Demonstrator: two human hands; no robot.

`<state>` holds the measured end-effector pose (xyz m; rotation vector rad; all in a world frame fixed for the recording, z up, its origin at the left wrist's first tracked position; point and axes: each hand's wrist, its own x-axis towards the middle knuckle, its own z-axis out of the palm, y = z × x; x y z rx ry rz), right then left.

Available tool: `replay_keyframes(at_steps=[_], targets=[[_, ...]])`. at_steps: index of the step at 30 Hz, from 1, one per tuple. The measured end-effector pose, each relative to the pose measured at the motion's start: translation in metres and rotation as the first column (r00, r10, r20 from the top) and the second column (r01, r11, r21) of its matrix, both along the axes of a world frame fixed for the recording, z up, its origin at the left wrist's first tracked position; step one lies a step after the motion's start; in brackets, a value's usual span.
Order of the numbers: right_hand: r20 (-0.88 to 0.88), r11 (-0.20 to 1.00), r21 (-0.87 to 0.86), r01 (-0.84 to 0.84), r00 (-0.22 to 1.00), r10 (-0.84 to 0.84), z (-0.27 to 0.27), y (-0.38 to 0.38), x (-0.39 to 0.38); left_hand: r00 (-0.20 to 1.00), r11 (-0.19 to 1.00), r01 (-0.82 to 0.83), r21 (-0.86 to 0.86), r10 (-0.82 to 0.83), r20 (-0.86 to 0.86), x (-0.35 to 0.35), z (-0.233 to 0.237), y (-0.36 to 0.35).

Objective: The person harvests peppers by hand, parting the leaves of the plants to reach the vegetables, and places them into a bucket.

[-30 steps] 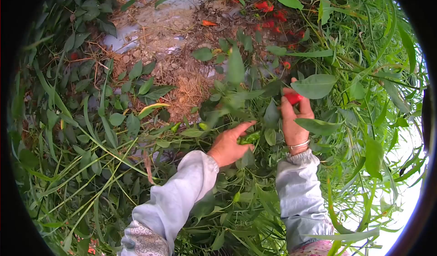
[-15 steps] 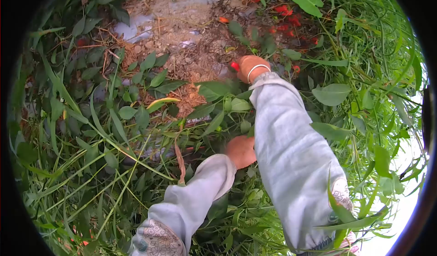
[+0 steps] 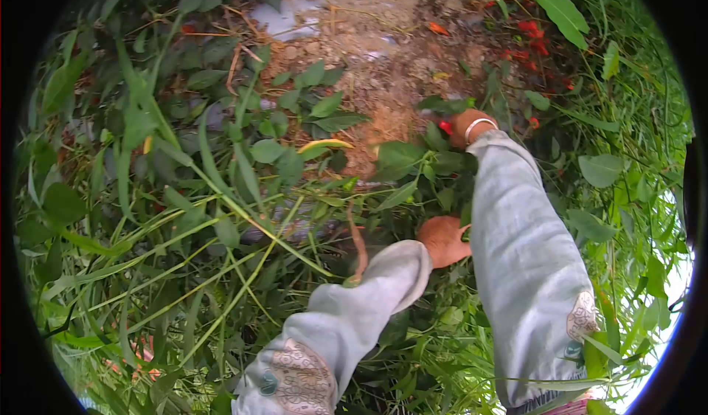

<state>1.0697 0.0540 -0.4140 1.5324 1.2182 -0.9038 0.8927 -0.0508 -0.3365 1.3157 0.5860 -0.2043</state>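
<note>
Down among the leaves, the right hand [image 3: 463, 126] stretches far forward, a bracelet [image 3: 478, 124] at its wrist. Its fingers are hidden by foliage, so I cannot tell how far it is closed. A red pepper [image 3: 445, 127] shows right against its left edge. Nearer the body than that pepper, the left hand [image 3: 442, 239] sits buried in leaves [image 3: 398, 157], fingers likewise hidden. Beyond the pepper lies bare soil [image 3: 369, 46], and more red peppers [image 3: 532, 35] lie farther off to its right. Clean picking probably calls for parting the leaves and pulling at the stalk, not squeezing the fruit.
</note>
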Motion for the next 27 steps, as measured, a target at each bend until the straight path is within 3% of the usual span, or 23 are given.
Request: replay_keyframes(at_steps=[3, 8, 11, 12, 15, 16, 17, 18, 20, 23, 25, 27], targets=[[-0.008, 0.998, -0.046, -0.031, 0.999, 0.031, -0.021, -0.009, 0.014, 0.994, 0.987, -0.11, -0.114, 0.111, -0.002, -0.003, 0.002, 0.005], [0.014, 0.985, -0.122, -0.121, 0.992, 0.123, -0.006, -0.002, 0.003, 0.998, 0.991, -0.052, -0.124, 0.046, -0.052, -0.004, 0.003, 0.01], [-0.111, 0.992, 0.07, -0.108, 0.987, 0.115, -0.001, -0.011, 0.008, 0.999, 0.995, -0.039, -0.092, 0.038, -0.008, -0.003, 0.002, 0.006], [-0.2, 0.999, 0.044, -0.011, 0.98, 0.019, 0.008, -0.004, 0.007, 0.999, 0.996, -0.033, -0.08, 0.034, 0.005, -0.004, 0.001, 0.006], [-0.192, 0.966, 0.185, 0.183, 0.97, -0.147, -0.035, -0.044, 0.041, 0.998, 0.996, -0.065, -0.053, 0.064, -0.023, -0.003, 0.0, 0.001], [-0.189, 0.973, 0.147, 0.176, 0.971, -0.147, -0.028, -0.037, 0.033, 0.998, 0.996, -0.045, -0.076, 0.042, -0.045, -0.004, 0.004, 0.006], [-0.229, 0.978, 0.196, 0.067, 0.973, -0.021, -0.017, -0.034, 0.026, 0.999, 0.994, 0.011, -0.109, -0.016, -0.048, -0.005, 0.006, 0.011], [-0.205, 0.983, 0.064, 0.173, 0.966, -0.157, -0.017, -0.028, 0.021, 0.996, 0.988, 0.068, -0.139, -0.076, -0.052, -0.008, 0.014, 0.025], [-0.125, 0.991, 0.015, 0.135, 0.983, -0.132, -0.025, -0.031, 0.016, 0.983, 0.977, 0.176, -0.117, -0.182, -0.041, -0.007, 0.008, 0.021], [0.007, 0.988, -0.038, 0.149, 0.989, -0.149, -0.012, -0.015, -0.004, 0.997, 0.997, 0.064, -0.041, -0.062, 0.052, -0.013, 0.006, 0.018], [-0.039, 0.996, -0.035, 0.083, 0.996, -0.085, -0.012, -0.018, -0.003, 0.999, 0.961, -0.022, -0.277, 0.029, 0.021, -0.011, -0.005, 0.0], [-0.082, 0.999, 0.024, 0.025, 0.996, -0.023, -0.031, -0.034, 0.012, 0.986, 0.976, 0.163, -0.142, -0.166, -0.005, -0.008, -0.014, -0.002]])
